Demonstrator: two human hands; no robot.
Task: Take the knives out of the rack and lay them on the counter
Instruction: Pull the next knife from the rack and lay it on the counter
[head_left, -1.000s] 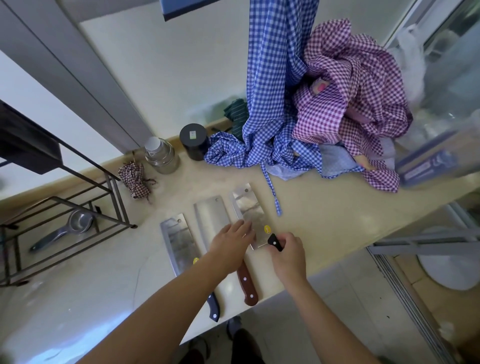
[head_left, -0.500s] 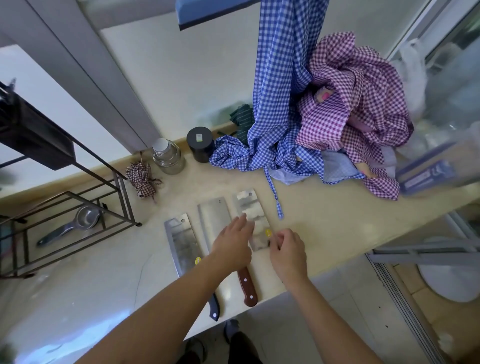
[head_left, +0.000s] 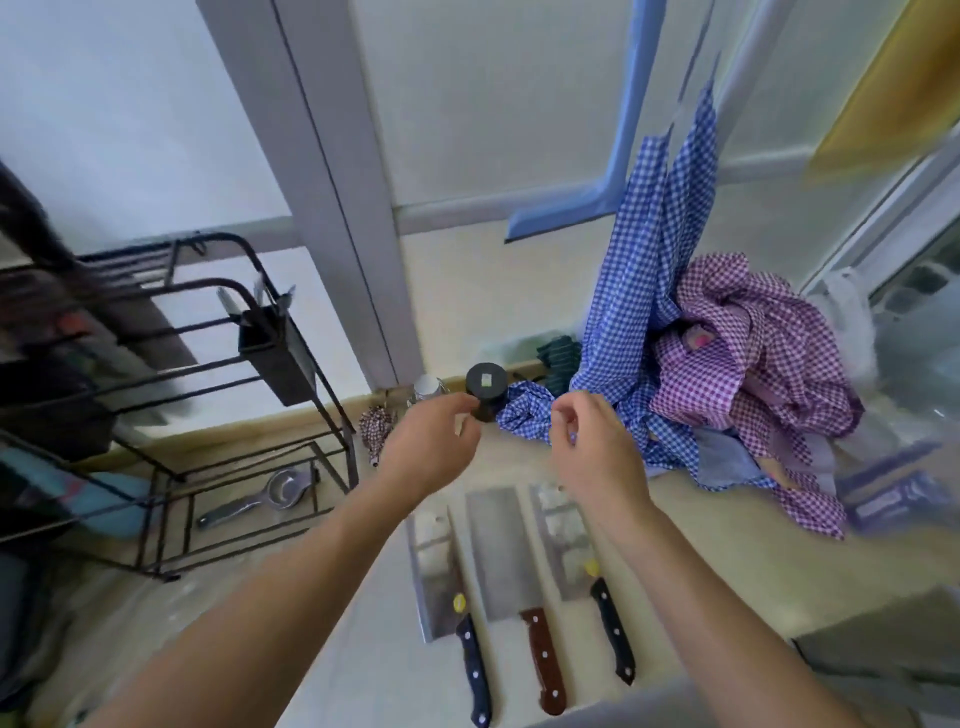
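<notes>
Three cleavers lie side by side on the cream counter (head_left: 727, 561), blades pointing away from me. The left cleaver (head_left: 441, 587) has a dark blue handle, the middle cleaver (head_left: 506, 561) a brown wooden handle, the right cleaver (head_left: 569, 551) a black handle. My left hand (head_left: 426, 452) and my right hand (head_left: 592, 447) hover above the blades' far ends, fingers loosely curled, holding nothing. The black wire rack (head_left: 223, 415) stands at the left, with a dark holder (head_left: 275, 353) hung on its upper rail.
A metal scoop (head_left: 260, 499) lies under the rack. At the back wall stand a black round container (head_left: 485, 387) and a small jar (head_left: 428, 387). Blue checked cloth (head_left: 654, 291) hangs beside a heap of purple checked cloth (head_left: 753, 353). The counter's front edge runs just below the handles.
Both hands have lifted off the cleavers and risen above them. The right hand let go of the black handle. The view has tilted up, showing more of the rack.
</notes>
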